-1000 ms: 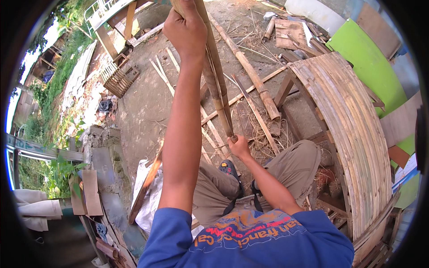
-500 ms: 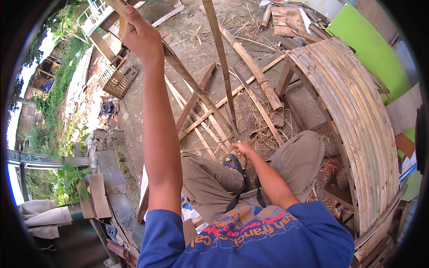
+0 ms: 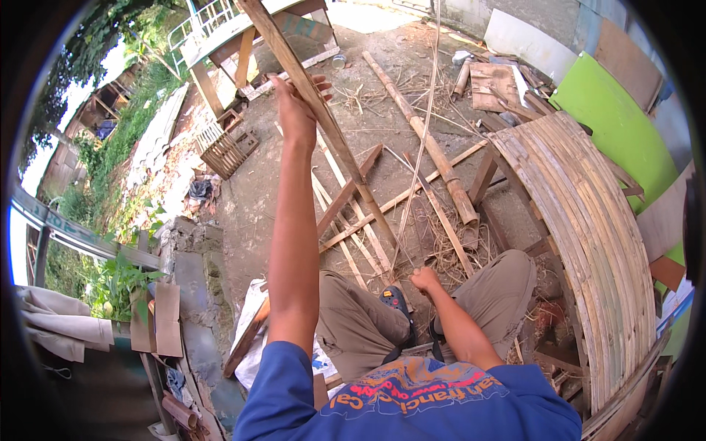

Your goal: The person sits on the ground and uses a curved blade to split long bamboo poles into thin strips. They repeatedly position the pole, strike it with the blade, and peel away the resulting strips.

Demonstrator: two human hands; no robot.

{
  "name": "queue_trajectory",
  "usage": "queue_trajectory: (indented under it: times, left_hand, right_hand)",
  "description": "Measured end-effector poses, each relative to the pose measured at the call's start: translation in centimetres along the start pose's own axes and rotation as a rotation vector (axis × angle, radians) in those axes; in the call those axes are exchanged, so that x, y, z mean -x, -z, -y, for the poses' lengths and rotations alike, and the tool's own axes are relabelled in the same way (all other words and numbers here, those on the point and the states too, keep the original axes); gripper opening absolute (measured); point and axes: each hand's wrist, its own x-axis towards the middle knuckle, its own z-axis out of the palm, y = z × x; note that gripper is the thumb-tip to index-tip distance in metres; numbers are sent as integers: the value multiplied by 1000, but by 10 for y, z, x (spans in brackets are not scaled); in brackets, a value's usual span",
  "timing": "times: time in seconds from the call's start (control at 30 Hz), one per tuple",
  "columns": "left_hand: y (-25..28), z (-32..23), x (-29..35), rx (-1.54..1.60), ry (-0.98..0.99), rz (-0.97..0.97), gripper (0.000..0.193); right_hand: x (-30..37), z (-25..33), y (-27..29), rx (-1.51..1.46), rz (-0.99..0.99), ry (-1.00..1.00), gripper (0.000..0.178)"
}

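Note:
A long bamboo strip [image 3: 340, 143] slants from the top of the view down to the ground near my feet. My left hand [image 3: 298, 110] is raised against its upper part, palm to the strip, with thumb and fingers stretched out on either side. A second, thinner-looking strip [image 3: 421, 140] rises to the right, and the two come close together at their lower ends. My right hand [image 3: 425, 280] is low between my knees, closed in a fist. From it a thin dark knife-like blade [image 3: 409, 254] points toward the strips' lower ends; its handle is hidden.
A bamboo pole [image 3: 423, 132] and several loose strips lie on the dirt ahead. A curved slatted bamboo bench [image 3: 581, 242] stands close on my right. At left are a low broken wall [image 3: 193, 294] and a slatted crate [image 3: 219, 149]; a wooden table [image 3: 257, 37] stands farther off.
My left hand has loosened from a grip to stretched fingers, and its strip has shifted right. The other strip has swung right, now showing thin. My right hand sits lower and farther right in view.

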Motion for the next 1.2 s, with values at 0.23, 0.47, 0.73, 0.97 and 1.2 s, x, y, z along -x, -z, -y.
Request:
queue_trajectory:
  times: [0.23,0.47,0.73,0.97,1.2]
  left_hand:
    - [19,63,44,-145,105,31,64]
    - [29,91,62,-159,120,-4,50]
    - [12,92,72,-55,20,-74,35]
    - [4,82,91,-43,-5,-62,25]
    - [3,74,110,-2,15,-54,23]
  right_hand:
    - [7,0,4,-117,-111,54,35]
    - [42,12,17,-282,-240,192,40]
    - [116,69,68,-239,-729,620,50]
    - [235,160,108,-411,-321,714,49]
    - [251,173,95,-320,-263,744,53]
